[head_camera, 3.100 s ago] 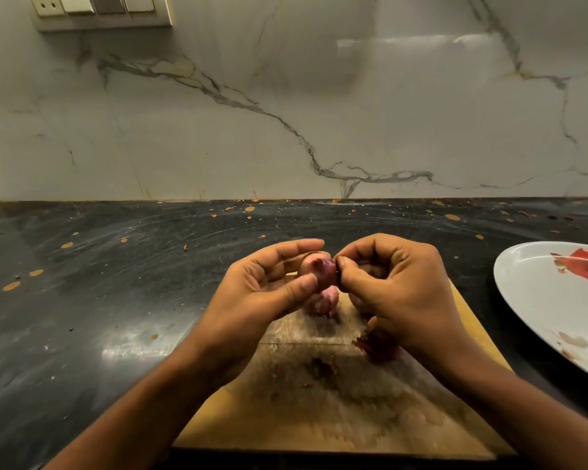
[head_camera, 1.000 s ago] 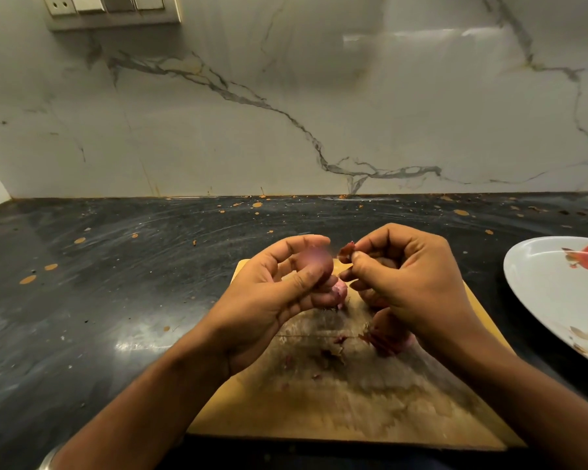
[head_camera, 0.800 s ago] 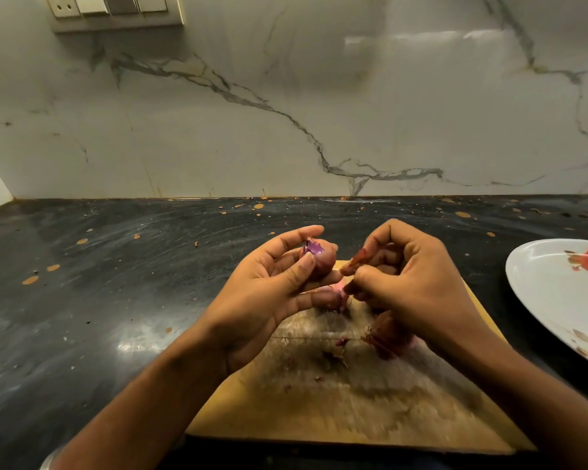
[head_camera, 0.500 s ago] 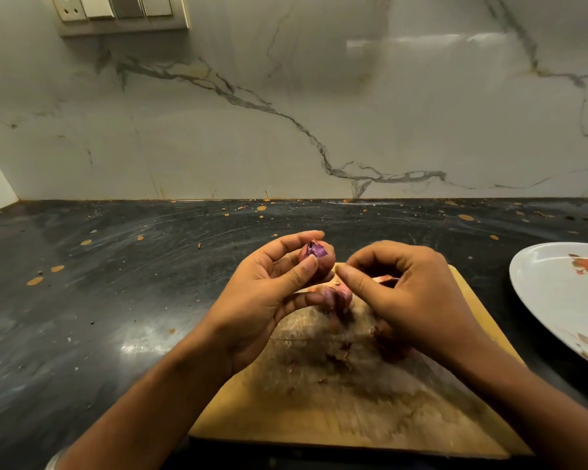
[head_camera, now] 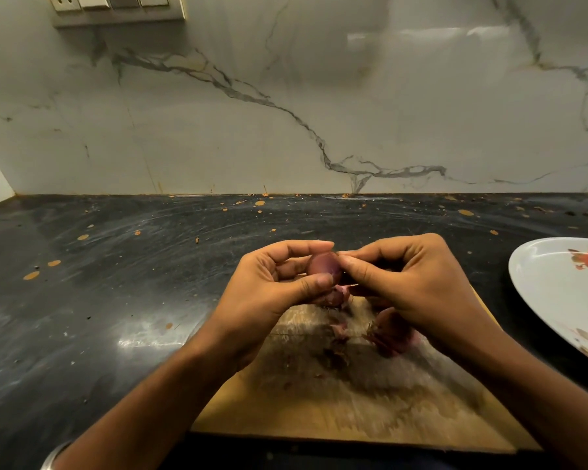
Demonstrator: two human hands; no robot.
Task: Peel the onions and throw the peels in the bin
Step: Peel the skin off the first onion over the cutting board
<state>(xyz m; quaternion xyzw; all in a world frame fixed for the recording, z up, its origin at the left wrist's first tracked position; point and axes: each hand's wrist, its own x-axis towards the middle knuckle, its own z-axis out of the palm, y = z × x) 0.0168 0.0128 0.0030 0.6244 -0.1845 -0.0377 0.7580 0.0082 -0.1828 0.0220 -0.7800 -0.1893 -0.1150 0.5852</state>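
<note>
A small reddish-purple onion (head_camera: pixel 323 264) is held above the wooden cutting board (head_camera: pixel 353 401). My left hand (head_camera: pixel 269 290) grips it between thumb and fingers. My right hand (head_camera: pixel 404 283) pinches the onion's right side with thumb and forefinger. A second small onion (head_camera: pixel 335 295) shows just below, under my left thumb. Loose reddish peels (head_camera: pixel 392 337) lie on the board beneath my right hand, partly hidden by it. No bin is in view.
A white plate (head_camera: pixel 557 300) with a red mark sits at the right on the black worktop (head_camera: pixel 116 283). The marble wall rises behind, with a switch panel (head_camera: pixel 116 5) at the top left.
My right hand let a peel piece go and came back to the onion. My left hand turned the onion; its purple tip no longer shows.
</note>
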